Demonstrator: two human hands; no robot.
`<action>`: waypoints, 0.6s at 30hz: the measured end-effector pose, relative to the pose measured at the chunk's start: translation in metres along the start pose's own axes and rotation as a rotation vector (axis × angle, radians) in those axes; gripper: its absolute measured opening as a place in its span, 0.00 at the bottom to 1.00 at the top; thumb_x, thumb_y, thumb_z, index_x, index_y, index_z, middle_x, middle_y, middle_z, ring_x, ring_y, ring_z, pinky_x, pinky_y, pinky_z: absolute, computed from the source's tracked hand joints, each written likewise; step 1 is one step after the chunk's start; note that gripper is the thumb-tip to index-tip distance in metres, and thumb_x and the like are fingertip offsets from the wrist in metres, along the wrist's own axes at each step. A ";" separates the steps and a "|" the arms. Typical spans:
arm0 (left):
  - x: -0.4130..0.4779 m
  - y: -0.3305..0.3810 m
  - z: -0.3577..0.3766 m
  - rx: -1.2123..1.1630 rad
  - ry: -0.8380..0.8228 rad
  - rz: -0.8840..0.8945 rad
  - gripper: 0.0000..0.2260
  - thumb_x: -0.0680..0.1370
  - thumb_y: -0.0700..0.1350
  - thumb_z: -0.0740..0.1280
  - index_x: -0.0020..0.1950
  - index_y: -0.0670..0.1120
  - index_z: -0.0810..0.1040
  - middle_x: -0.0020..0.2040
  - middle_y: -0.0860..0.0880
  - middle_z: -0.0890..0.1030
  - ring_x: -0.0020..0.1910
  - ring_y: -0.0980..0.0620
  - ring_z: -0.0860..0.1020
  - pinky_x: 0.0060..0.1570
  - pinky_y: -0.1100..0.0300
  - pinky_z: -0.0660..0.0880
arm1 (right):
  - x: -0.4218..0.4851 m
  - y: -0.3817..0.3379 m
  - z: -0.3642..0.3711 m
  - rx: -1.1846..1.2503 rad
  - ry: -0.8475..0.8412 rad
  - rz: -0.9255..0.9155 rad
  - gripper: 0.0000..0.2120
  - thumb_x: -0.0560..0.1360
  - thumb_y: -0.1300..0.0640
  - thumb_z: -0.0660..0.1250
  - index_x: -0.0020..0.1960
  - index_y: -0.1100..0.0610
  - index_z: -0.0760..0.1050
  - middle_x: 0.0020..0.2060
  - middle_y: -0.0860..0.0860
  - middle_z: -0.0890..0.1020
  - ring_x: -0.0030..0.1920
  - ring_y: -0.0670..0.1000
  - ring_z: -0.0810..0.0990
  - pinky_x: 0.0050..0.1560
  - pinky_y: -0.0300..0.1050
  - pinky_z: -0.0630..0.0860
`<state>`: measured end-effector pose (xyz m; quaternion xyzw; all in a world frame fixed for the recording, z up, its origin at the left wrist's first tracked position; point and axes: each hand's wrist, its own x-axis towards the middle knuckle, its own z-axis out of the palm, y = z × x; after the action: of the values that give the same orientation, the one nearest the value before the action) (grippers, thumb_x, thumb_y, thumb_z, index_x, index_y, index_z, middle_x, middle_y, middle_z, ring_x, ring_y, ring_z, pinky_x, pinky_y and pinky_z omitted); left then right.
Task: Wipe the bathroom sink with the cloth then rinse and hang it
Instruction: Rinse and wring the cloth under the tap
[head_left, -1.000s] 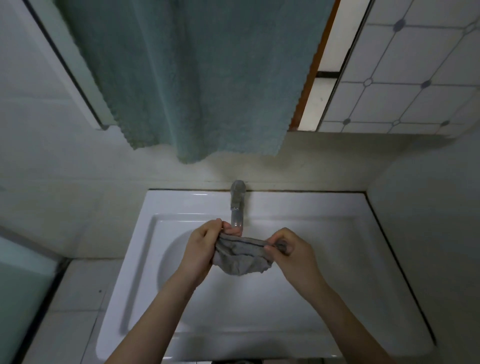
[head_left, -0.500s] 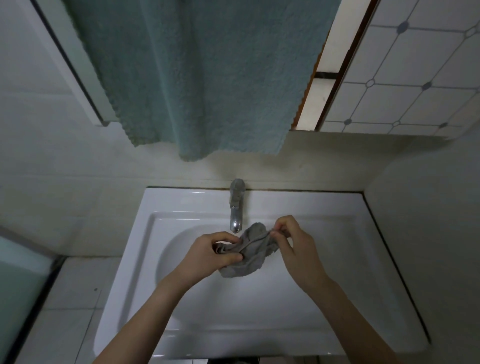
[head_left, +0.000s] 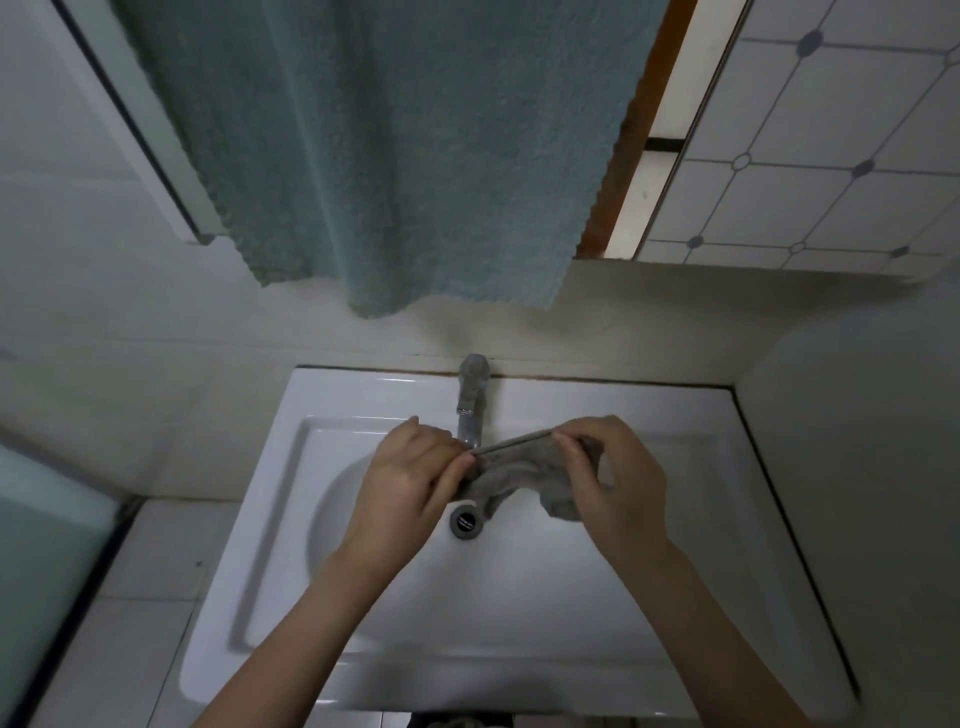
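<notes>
A small grey cloth (head_left: 511, 470) is stretched between both hands over the white sink (head_left: 649, 613), just in front of the chrome tap (head_left: 471, 402). My left hand (head_left: 410, 480) pinches the cloth's left end. My right hand (head_left: 618, 480) grips its right end, with a loose flap hanging below the fingers. The dark drain (head_left: 466, 522) shows under the cloth. No water stream is visible from the tap.
A large teal towel (head_left: 395, 150) hangs on the wall above the tap. A mirror or cabinet edge (head_left: 675, 124) and patterned tiles (head_left: 810, 156) are at upper right. A wall (head_left: 862, 467) bounds the sink's right side; a tiled ledge (head_left: 130, 623) lies left.
The hands have pulled the bunched cloth out taut again, its top edge now a straight line near the tap spout. The drain has come into view beneath it.
</notes>
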<state>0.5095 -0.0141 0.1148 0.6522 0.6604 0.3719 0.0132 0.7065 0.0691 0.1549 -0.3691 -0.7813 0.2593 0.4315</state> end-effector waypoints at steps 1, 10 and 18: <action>0.002 0.005 -0.005 0.009 0.040 0.010 0.15 0.82 0.47 0.58 0.43 0.44 0.81 0.41 0.52 0.81 0.44 0.53 0.77 0.64 0.55 0.69 | -0.003 -0.002 -0.001 -0.013 0.014 -0.118 0.03 0.75 0.64 0.64 0.46 0.58 0.76 0.43 0.45 0.77 0.42 0.43 0.76 0.46 0.29 0.71; -0.014 0.009 -0.008 -0.099 0.009 -0.393 0.12 0.80 0.51 0.60 0.41 0.50 0.78 0.37 0.55 0.78 0.39 0.56 0.76 0.41 0.62 0.72 | 0.002 0.005 0.015 0.298 -0.111 0.254 0.08 0.73 0.65 0.71 0.41 0.54 0.75 0.37 0.47 0.80 0.39 0.47 0.80 0.41 0.36 0.75; -0.050 0.030 -0.040 -0.323 0.221 -0.705 0.17 0.81 0.46 0.61 0.31 0.51 0.74 0.28 0.52 0.72 0.31 0.55 0.71 0.33 0.64 0.65 | 0.009 -0.032 0.050 0.726 -0.364 0.575 0.03 0.74 0.62 0.70 0.44 0.55 0.80 0.39 0.53 0.85 0.43 0.54 0.84 0.45 0.47 0.80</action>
<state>0.5222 -0.0803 0.1360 0.3315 0.7740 0.5116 0.1715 0.6489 0.0530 0.1580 -0.3444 -0.5699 0.6832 0.2997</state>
